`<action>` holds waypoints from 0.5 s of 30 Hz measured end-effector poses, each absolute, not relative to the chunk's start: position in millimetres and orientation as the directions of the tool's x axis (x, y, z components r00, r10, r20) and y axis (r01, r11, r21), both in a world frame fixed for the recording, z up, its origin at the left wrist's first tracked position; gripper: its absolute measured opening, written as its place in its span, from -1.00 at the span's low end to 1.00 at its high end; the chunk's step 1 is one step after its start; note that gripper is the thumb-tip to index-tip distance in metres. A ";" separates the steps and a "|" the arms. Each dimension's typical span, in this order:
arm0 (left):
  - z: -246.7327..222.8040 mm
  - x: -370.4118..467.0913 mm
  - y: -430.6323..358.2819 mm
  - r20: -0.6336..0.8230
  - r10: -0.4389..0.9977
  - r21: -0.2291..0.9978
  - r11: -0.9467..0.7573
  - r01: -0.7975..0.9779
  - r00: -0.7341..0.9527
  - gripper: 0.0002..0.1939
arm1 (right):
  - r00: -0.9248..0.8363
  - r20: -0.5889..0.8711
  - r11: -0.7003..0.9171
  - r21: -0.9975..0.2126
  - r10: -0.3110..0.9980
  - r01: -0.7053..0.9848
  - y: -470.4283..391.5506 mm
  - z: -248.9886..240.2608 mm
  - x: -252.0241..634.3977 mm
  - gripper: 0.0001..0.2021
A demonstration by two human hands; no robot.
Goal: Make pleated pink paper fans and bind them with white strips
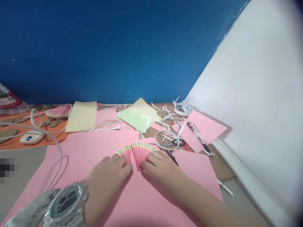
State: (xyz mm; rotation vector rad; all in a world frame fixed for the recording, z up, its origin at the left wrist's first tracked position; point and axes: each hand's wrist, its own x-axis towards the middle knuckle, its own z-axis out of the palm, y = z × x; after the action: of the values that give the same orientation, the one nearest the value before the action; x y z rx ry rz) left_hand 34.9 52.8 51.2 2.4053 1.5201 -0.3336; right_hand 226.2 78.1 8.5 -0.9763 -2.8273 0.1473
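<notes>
Two pleated paper fans, pink with a yellow-green outer band, lie side by side on a large pink sheet [92, 151]. My left hand [113, 168] is closed on the left paper fan [127, 152], covering much of it. The fingers of my right hand [157, 162] are bent over the right paper fan [141, 151], near its lower right side. A narrow gap parts the two fans at the top, and their pointed ends sit close together. Just beyond my right hand are scissors [174, 143], partly hidden under a coil of white strip.
Pale yellow paper [81, 116], a green sheet [134, 119], white strips and tape [183, 108] lie along the blue wall. A pen [200, 138] rests on pink squares at right. At left are a corded white device [32, 137], cardboard discs, another pleated fan [58, 112] and a bottle [11, 101].
</notes>
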 end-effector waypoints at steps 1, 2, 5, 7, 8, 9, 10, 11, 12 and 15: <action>51.1 32.8 54.4 -0.335 0.847 0.072 -0.415 0.907 0.413 -0.66 | -0.780 0.107 0.786 -0.139 0.617 0.603 77.1 7.7 225.8 -0.88; 51.4 30.4 56.3 -0.334 0.853 0.038 -0.414 0.910 0.402 -0.62 | -0.764 0.120 0.772 -0.147 0.634 0.618 76.6 7.5 225.4 -0.85; 53.5 23.7 62.3 -0.295 0.889 -0.039 -0.378 0.925 0.351 -0.53 | -0.631 0.208 0.664 -0.230 0.747 0.711 79.3 9.6 226.8 -0.75; 54.9 19.6 65.6 -0.260 0.915 -0.090 -0.341 0.936 0.308 -0.49 | -0.532 0.295 0.603 -0.268 0.794 0.751 84.9 12.7 231.3 -0.71; 55.5 17.7 66.5 -0.247 0.926 -0.118 -0.320 0.940 0.285 -0.48 | -0.492 0.331 0.579 -0.260 0.805 0.773 88.5 14.8 234.7 -0.69; 56.1 15.8 66.6 -0.234 0.937 -0.144 -0.297 0.944 0.259 -0.48 | -0.444 0.354 0.537 -0.234 0.823 0.810 92.1 17.2 238.8 -0.68; 56.5 14.4 65.6 -0.221 0.947 -0.160 -0.273 0.949 0.235 -0.49 | -0.389 0.353 0.472 -0.190 0.851 0.861 95.5 19.9 243.4 -0.66; 56.6 13.6 63.5 -0.209 0.954 -0.158 -0.251 0.955 0.216 -0.51 | -0.336 0.337 0.397 -0.130 0.879 0.909 98.6 22.8 248.1 -0.63; 56.1 13.9 60.0 -0.203 0.958 -0.140 -0.236 0.962 0.205 -0.55 | -0.309 0.315 0.340 -0.049 0.898 0.939 101.0 25.5 252.7 -0.61; 46.4 25.2 43.7 -0.226 0.940 -0.005 -0.263 0.965 0.256 -0.70 | -0.349 0.216 0.326 0.135 0.912 0.936 105.1 30.7 263.3 -0.68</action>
State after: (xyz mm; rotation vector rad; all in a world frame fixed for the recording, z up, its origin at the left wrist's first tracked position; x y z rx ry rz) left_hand 25.2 43.7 46.4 2.3800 1.8182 -0.2769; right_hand 263.3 105.1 30.7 -1.7303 -2.4749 -0.3597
